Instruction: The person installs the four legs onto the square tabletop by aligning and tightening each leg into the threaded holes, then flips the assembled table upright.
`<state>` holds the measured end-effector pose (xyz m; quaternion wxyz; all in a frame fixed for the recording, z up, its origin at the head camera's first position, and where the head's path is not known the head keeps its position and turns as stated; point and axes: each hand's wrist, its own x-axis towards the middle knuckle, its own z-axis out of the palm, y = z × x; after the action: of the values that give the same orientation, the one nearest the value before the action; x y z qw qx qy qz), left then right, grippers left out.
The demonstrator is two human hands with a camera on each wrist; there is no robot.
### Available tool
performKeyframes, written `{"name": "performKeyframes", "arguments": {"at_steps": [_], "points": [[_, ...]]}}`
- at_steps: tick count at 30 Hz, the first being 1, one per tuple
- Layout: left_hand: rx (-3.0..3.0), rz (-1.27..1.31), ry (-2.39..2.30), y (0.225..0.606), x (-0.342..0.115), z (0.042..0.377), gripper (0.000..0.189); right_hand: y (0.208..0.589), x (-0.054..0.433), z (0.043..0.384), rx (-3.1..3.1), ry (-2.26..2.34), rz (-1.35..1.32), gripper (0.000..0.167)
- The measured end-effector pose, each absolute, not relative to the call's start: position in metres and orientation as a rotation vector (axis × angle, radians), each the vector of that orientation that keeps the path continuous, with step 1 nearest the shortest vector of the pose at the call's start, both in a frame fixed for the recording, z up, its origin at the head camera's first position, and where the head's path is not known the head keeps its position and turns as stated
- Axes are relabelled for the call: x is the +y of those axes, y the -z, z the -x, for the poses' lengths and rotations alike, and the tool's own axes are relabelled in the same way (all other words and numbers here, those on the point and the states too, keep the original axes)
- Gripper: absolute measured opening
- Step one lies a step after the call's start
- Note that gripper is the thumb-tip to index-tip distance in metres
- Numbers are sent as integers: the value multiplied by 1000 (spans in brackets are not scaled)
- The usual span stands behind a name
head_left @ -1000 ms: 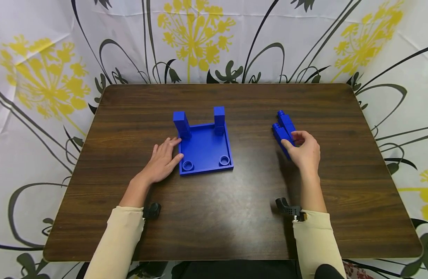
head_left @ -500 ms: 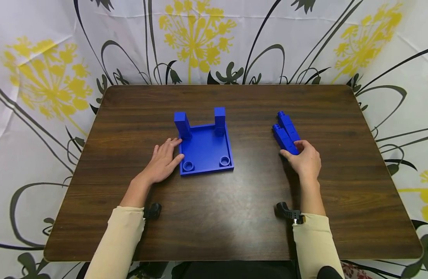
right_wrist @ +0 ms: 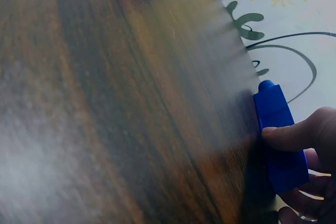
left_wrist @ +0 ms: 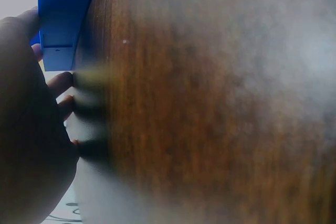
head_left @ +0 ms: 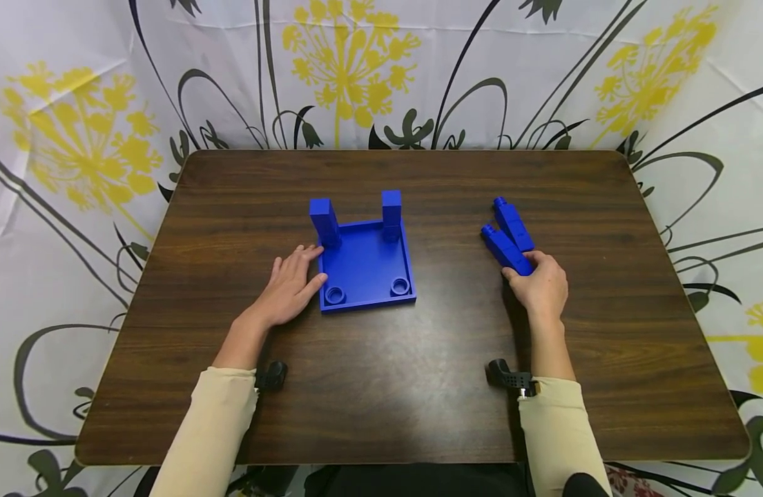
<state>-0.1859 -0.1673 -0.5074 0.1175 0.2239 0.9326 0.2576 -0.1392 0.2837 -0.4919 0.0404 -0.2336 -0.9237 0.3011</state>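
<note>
Blue and square-sided, one block point(head_left: 504, 249) is pinched at its near end by the right hand point(head_left: 538, 284), the thumb on one side and the fingers curled round the other; a round peg tips its far end, which points away and to the left. Just beside it, on its far right side, a second block point(head_left: 513, 224) lies at a similar slant; whether the two touch is unclear. Well to the left, the left hand point(head_left: 286, 288) has its fingers spread and relaxed, grasping nothing, with the fingertips and thumb against the left edge of a shallow blue tray point(head_left: 365, 266). Two posts point(head_left: 391, 215) stand upright at the tray's far corners, and two round sockets point(head_left: 335, 295) mark the near ones. Beneath is a dark wood-grain surface point(head_left: 456, 386), backed by white cloth point(head_left: 232, 41) printed with yellow flowers.
</note>
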Motion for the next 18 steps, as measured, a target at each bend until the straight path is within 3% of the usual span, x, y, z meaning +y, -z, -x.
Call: {"name": "performKeyframes", "arguments": {"at_steps": [18], "points": [[2725, -662, -752, 507, -168, 186, 62, 479, 295, 132, -2479, -1408, 766, 48]]}}
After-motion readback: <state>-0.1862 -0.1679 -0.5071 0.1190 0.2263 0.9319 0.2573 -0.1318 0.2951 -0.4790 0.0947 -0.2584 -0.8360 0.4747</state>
